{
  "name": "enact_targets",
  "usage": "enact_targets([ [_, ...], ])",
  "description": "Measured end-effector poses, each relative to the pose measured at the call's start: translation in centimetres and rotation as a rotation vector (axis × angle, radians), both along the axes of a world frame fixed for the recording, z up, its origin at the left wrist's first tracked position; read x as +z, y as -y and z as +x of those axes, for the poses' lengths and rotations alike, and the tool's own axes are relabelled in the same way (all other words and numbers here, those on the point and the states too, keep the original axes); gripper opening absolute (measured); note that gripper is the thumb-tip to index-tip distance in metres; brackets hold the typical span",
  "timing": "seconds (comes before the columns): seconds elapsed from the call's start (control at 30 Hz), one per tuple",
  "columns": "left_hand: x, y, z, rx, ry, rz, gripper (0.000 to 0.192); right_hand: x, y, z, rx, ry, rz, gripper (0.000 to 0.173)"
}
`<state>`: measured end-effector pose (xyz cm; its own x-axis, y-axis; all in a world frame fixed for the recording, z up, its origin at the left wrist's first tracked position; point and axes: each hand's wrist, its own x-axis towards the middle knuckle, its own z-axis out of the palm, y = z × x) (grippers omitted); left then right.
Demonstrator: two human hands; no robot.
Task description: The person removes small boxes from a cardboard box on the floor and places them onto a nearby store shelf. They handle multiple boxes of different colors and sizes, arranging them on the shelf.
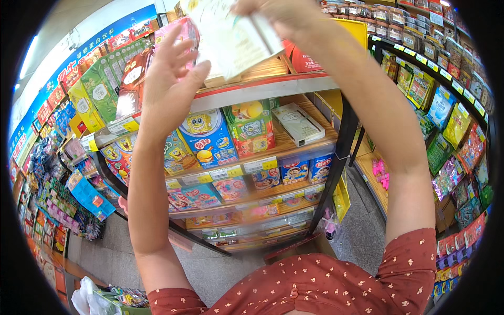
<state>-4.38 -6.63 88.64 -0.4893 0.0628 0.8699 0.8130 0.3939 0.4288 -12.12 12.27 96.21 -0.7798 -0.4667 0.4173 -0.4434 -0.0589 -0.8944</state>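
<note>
My right hand (275, 15) grips a white carton (236, 43) by its upper right part, above the top shelf of a store rack. The carton is tilted and slightly blurred; its top runs out of view. My left hand (169, 82) is raised with fingers apart, holding nothing, to the left of the carton. Behind its fingers stands a pink box (190, 29). Just left of that hand are a dark red-brown box (134, 82) and a row of green boxes (96, 92). A similar white box (299, 123) lies flat on the shelf below.
Blue snack boxes (208, 138) and green-red snack boxes (252, 132) fill the second shelf beside price tags (228, 172). A black rack post (340, 130) rises at right. Hanging candy bags (439, 102) line the right side. Tiled floor (366, 220) lies between the racks.
</note>
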Motion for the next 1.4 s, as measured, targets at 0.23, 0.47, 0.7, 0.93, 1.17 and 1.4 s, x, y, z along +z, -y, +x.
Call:
enact_targets([
  [0.23,-7.9,-0.9,4.2,0.126,-0.473,-0.060,0.047,-6.1,-13.1,10.2,-0.233,-0.302,-0.470,0.053],
  [0.47,-16.9,-6.2,4.3,-0.066,-0.066,-0.255,0.045,-18.3,-15.9,12.1,-0.091,0.295,-0.024,0.060],
  [0.7,-21.3,-9.9,1.7,-0.417,0.653,0.273,0.049,-22.1,-15.3,8.7,-0.223,0.415,-0.118,0.042],
  [0.93,-19.5,-13.2,-1.6,-0.343,0.891,0.556,0.067,-20.2,-10.7,2.6,-0.356,0.328,-0.091,0.034],
  [1.17,-16.5,-14.1,-3.2,-0.213,0.767,0.272,0.048,-20.8,-9.4,-4.7,-0.578,0.143,0.285,0.037],
  [1.4,-15.2,-13.5,-5.5,-0.313,0.980,0.577,0.033,-21.8,-9.4,-6.5,-0.536,0.239,0.282,0.046],
])
